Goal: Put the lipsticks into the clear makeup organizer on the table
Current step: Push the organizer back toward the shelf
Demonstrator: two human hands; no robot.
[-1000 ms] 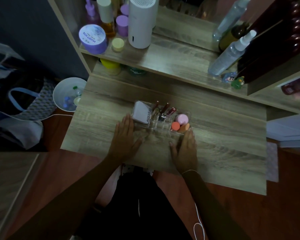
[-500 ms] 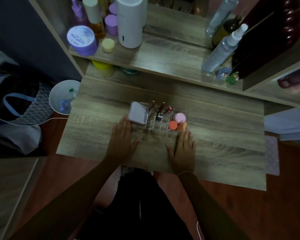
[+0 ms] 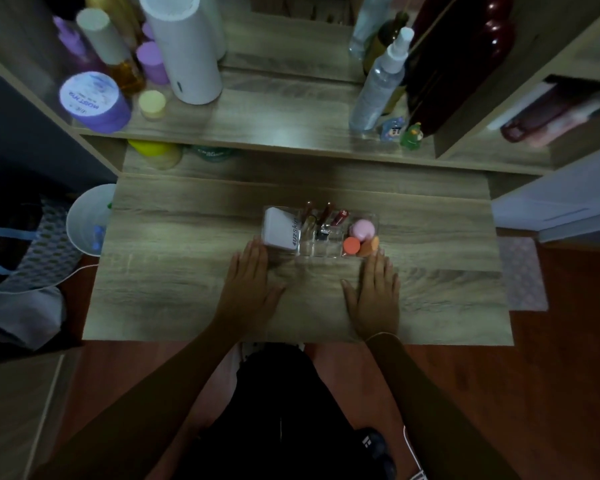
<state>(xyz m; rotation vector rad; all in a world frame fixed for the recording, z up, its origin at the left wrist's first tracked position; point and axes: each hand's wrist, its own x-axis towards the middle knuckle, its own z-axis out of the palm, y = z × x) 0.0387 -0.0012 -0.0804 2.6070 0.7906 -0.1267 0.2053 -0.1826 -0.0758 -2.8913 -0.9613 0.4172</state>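
Note:
The clear makeup organizer (image 3: 321, 251) stands on the middle of the wooden table (image 3: 174, 258). Three dark red lipsticks (image 3: 324, 216) stand upright in its back middle compartments. A white box (image 3: 278, 226) fills its left section, and pink and orange sponges (image 3: 360, 237) fill the right one. My left hand (image 3: 250, 287) lies flat on the table, fingertips near the organizer's front left corner. My right hand (image 3: 374, 294) lies flat too, fingertips at the front right corner. Both hands hold nothing.
A raised shelf (image 3: 274, 129) behind the table carries a purple jar (image 3: 92, 100), a white cylinder (image 3: 184, 50), bottles and a clear spray bottle (image 3: 378, 88). A white bin (image 3: 89, 220) and a bag (image 3: 11, 244) sit on the floor at the left.
The hands and the organizer stay put. The camera has drifted, so the table and shelf sit lower and more centred in view.

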